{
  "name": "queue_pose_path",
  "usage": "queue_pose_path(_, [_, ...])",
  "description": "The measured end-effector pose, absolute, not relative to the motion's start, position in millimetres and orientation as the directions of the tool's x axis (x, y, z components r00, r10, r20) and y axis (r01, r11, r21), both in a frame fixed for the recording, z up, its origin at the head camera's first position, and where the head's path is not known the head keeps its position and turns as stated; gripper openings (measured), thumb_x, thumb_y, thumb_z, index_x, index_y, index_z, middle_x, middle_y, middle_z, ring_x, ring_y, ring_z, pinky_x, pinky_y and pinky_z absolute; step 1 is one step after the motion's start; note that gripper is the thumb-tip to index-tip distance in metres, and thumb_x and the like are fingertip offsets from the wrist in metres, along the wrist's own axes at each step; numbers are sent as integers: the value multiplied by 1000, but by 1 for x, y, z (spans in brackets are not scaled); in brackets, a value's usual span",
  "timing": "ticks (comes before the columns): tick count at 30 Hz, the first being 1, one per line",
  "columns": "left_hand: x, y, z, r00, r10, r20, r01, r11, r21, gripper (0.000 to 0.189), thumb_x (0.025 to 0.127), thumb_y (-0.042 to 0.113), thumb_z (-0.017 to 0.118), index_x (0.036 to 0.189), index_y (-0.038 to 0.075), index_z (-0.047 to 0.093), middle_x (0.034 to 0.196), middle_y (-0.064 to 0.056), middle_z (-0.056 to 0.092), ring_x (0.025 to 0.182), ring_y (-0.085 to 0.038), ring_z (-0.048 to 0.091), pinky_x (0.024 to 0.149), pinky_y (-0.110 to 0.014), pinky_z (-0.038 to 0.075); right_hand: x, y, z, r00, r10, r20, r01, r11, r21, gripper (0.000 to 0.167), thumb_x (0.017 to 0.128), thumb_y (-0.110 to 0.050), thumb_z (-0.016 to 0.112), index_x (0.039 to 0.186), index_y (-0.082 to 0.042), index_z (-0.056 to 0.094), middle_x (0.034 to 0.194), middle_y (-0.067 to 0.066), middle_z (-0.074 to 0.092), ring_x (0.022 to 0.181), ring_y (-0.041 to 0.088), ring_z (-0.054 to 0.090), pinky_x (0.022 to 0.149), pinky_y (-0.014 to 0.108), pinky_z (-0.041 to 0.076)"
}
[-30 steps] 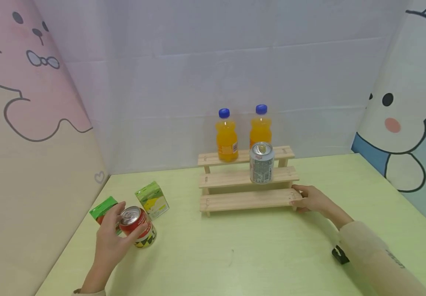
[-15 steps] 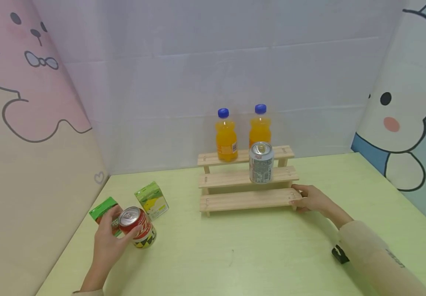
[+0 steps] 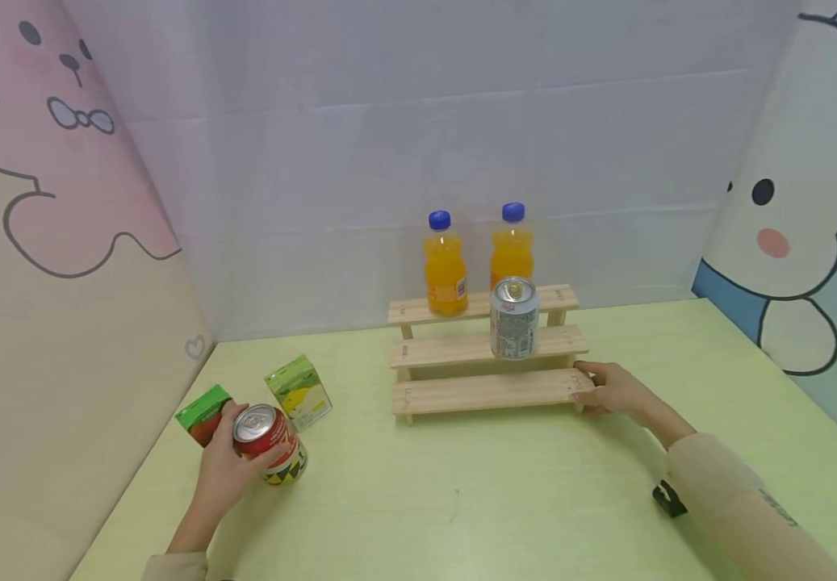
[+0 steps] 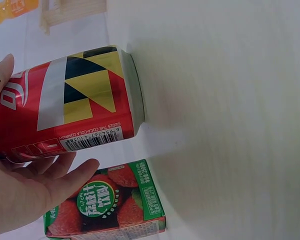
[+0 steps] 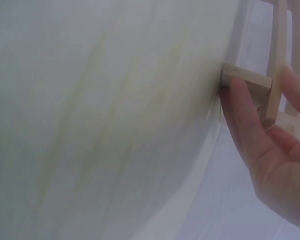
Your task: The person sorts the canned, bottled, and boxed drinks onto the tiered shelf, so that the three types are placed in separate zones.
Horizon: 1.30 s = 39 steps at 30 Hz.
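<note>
My left hand (image 3: pixel 223 472) is around a red soda can (image 3: pixel 273 442), thumb on its near side and fingers on the far side. In the left wrist view the can (image 4: pixel 80 100) shows a yellow and black pattern and a barcode, with its base close to the table. Right beside those fingers lies a strawberry juice box (image 4: pixel 110 202). A green juice box (image 3: pixel 300 395) stands behind the can. At the right end of a three-step wooden rack (image 3: pixel 487 393), my right hand (image 3: pixel 617 393) grips the lowest step; its fingers lie against a short leg (image 5: pixel 247 77) in the right wrist view.
Two orange drink bottles with blue caps, one left (image 3: pixel 445 274) and one right (image 3: pixel 512 257), stand on the top step. A silver can (image 3: pixel 514 323) is on the middle step. A small black object (image 3: pixel 668 499) lies by my right sleeve. Printed walls enclose the table (image 3: pixel 418 500).
My left hand has closed in on the red can, its fingers moving from above the strawberry box to the can's far side. The can, the rack and my right hand have stayed put.
</note>
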<state>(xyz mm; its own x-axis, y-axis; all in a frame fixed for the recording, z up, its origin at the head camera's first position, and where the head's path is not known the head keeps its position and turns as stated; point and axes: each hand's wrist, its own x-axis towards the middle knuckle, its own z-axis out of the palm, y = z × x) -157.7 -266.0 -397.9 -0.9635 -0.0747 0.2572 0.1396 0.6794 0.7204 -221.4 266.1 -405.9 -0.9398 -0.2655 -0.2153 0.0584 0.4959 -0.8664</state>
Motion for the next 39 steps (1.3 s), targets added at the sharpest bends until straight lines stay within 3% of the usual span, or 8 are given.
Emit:
queue_pose_path(6, [-159,-265,-398,-959,-98,266,132,677,724,66,68,16,81,118,2,39,109,-21,54,102,-35,51,83,-53,44,-222,267,-405,-938,-265,-222,62,503,-862,71,86,-8,61,137,15,17,124,40,38,94,30,58,72,38,53])
queue_pose_path(25, [-158,-259,-399,-940,-155,304,114,697,707,58,68,14,80,113,3,45,106,-19,56,98,-36,53,80,-53,46,-222,268,-405,-936,-280,-214,45,507,-861,70,87,-7,60,136,16,16,123,42,38,93,31,59,71,38,53])
queue_pose_path(39, [-155,-252,-386,-902,-122,413,192,743,641,55,64,13,83,106,4,49,97,-13,57,90,-32,56,73,-50,48,-222,268,-406,-938,-275,-210,39,519,-854,70,86,-7,61,136,17,17,121,42,39,91,30,59,70,38,54])
